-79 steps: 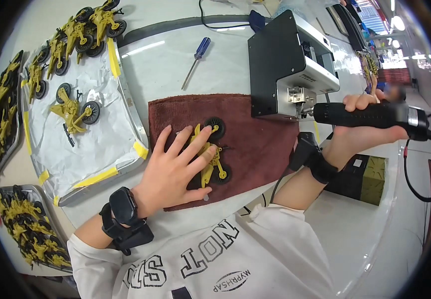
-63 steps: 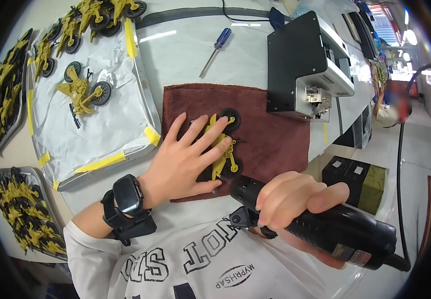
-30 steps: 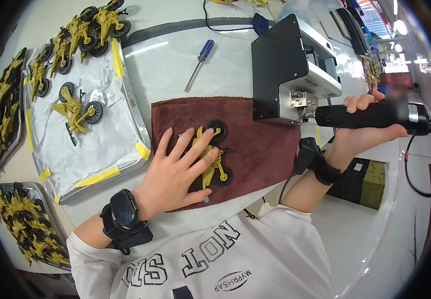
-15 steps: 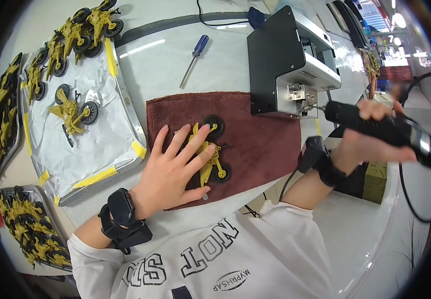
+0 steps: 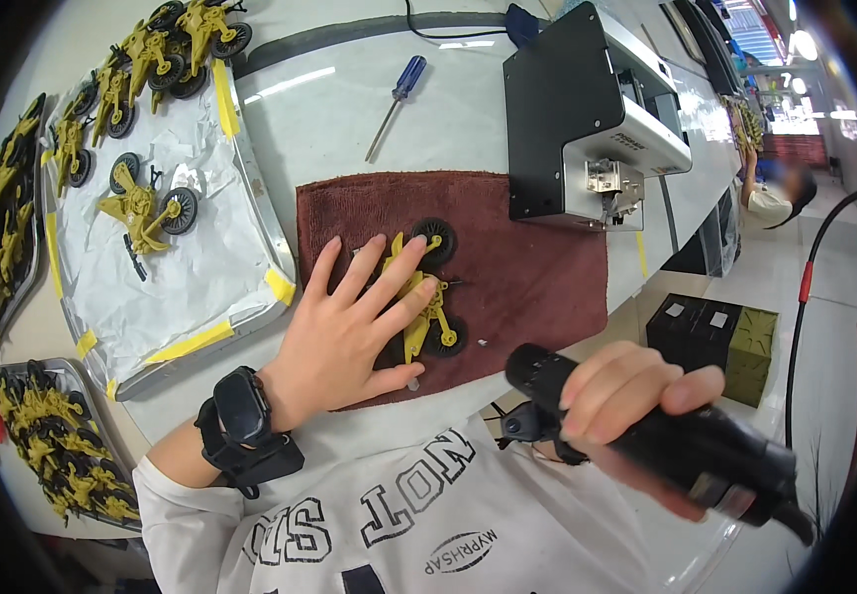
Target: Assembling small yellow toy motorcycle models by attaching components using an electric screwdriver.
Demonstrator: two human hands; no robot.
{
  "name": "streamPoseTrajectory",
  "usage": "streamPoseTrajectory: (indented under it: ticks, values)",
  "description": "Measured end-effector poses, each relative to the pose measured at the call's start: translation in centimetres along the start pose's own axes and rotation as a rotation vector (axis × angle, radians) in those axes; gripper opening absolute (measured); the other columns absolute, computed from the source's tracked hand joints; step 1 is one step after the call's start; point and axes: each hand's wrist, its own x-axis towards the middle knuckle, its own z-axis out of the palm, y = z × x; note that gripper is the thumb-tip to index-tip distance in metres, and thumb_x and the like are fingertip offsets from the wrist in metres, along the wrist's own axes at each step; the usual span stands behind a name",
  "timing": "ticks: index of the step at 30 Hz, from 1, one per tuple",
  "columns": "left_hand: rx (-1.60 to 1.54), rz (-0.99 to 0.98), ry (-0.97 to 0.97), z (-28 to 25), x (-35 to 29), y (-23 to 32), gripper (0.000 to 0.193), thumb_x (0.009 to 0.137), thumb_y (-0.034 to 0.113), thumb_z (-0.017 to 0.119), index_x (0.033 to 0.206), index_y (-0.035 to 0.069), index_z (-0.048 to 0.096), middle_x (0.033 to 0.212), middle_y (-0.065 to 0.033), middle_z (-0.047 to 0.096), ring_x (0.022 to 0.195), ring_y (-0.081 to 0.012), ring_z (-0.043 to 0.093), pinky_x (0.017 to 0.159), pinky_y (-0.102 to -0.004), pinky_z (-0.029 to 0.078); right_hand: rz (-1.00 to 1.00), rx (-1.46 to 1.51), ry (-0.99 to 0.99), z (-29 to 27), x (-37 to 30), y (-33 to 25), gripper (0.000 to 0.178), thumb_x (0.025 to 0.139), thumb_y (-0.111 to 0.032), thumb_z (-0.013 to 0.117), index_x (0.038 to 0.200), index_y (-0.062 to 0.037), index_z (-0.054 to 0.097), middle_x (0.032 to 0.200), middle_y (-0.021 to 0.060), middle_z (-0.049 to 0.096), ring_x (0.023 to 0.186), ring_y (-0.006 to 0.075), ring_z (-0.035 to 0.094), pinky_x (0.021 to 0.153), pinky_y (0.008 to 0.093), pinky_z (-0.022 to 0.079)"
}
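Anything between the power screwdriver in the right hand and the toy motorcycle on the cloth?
Nothing visible. The right hand holds the black power screwdriver just off the toy motorcycle. Only bare brown cloth lies between. The left hand pins the toy from the other side.

Olive toy motorcycle (image 5: 426, 297) flat, apparently sideways, on maroon cloth (image 5: 537, 277)

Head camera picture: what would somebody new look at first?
Probably the left hand pressing a yellow toy motorcycle flat on a dark red cloth in the middle of the table. Next, the right hand gripping a thick black power tool low on the right. Trays of more yellow motorcycles fill the left side.
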Motion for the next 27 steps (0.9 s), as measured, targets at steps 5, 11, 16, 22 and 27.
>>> streamPoseTrajectory:
  ticks: [5,11,16,22,27]
  values:
    - [-0.007,-0.015,0.001,0.1,-0.2,-0.3,0.069,0.071,0.049,0.064,0.128,0.011,0.048,0.146,-0.0132,0.029,0.13,-0.0361,0.031,0.107,-0.055,0.018,-0.01,0.029,-0.034,1.1,0.1,1.3,0.076,0.077,-0.066,0.057,0.109,-0.0007,0.034,0.065,0.0109,0.057,0.047,0.0205,0.057,0.045,0.0322,0.047]
    - [-0.042,-0.006,0.008,0.2,-0.3,-0.1,0.071,0.07,0.048,0.066,0.129,0.012,0.048,0.147,-0.012,0.028,0.132,-0.0354,0.029,0.107,-0.0551,0.018,0.013,0.048,-0.04,1.8,-0.6,2.8,0.084,0.072,-0.073,0.056,0.111,-0.0011,0.034,0.071,0.0115,0.06,0.049,0.0215,0.058,0.048,0.0337,0.048]
    - [-0.038,-0.017,0.005,0.5,-0.5,-0.2,0.071,0.07,0.047,0.066,0.129,0.012,0.048,0.147,-0.0117,0.028,0.131,-0.0354,0.03,0.107,-0.0552,0.018,0.014,0.057,0.082,2.5,-1.1,3.6,0.087,0.07,-0.071,0.06,0.113,-0.0002,0.035,0.077,0.0131,0.061,0.053,0.0231,0.059,0.053,0.0343,0.047]
    - [-0.046,0.001,0.007,0.4,-0.4,-0.1,0.071,0.07,0.047,0.066,0.129,0.012,0.047,0.147,-0.0115,0.028,0.131,-0.0354,0.03,0.107,-0.0559,0.018,0.023,0.074,0.042,2.4,-0.7,4.0,0.085,0.07,-0.071,0.061,0.108,0.0016,0.037,0.078,0.0141,0.06,0.053,0.0229,0.059,0.054,0.0343,0.048]
    - [-0.053,0.007,0.003,0.5,0.0,-0.6,0.07,0.069,0.045,0.067,0.128,0.012,0.047,0.147,-0.0117,0.029,0.13,-0.0357,0.031,0.106,-0.0565,0.019,0.02,0.062,-0.005,2.0,-0.6,4.7,0.084,0.071,-0.072,0.06,0.106,0.0021,0.039,0.074,0.0127,0.059,0.05,0.0198,0.056,0.052,0.0341,0.047]
